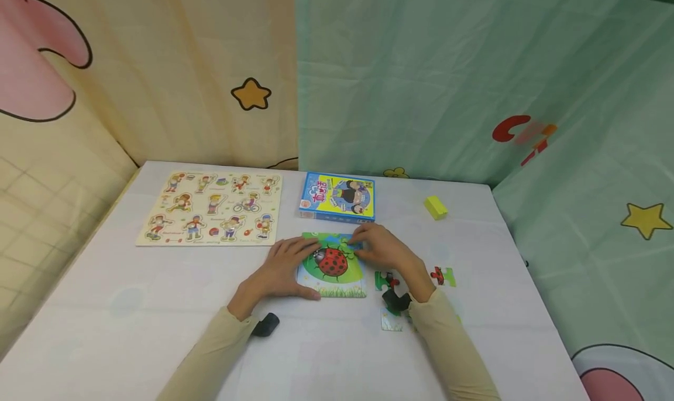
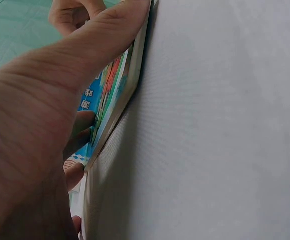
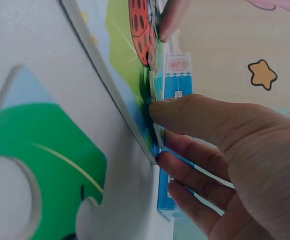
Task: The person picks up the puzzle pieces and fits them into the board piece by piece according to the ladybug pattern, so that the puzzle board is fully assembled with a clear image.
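A square ladybug puzzle board point(image 1: 337, 288) lies flat on the table. My left hand point(image 1: 281, 269) rests along its left side, fingers stretched over the top left and thumb along the bottom edge. In the left wrist view the thumb point(image 2: 110, 30) lies against the board's edge. Over the board's upper right corner, my right hand point(image 1: 384, 247) pinches a thin puzzle piece point(image 3: 158, 134) between thumb and fingers. That piece stands slightly tilted from the board in the right wrist view. Loose puzzle pieces lie right of the board, including a green one point(image 3: 50, 145).
A blue and yellow box point(image 1: 337, 197) stands behind the board. At the back left lies a board of sports figures point(image 1: 210, 209). A yellow block point(image 1: 435, 208) sits at the back right. Another loose piece point(image 1: 447, 276) lies beyond my right wrist, and a white-grass piece point(image 1: 391, 320) nearer the front.
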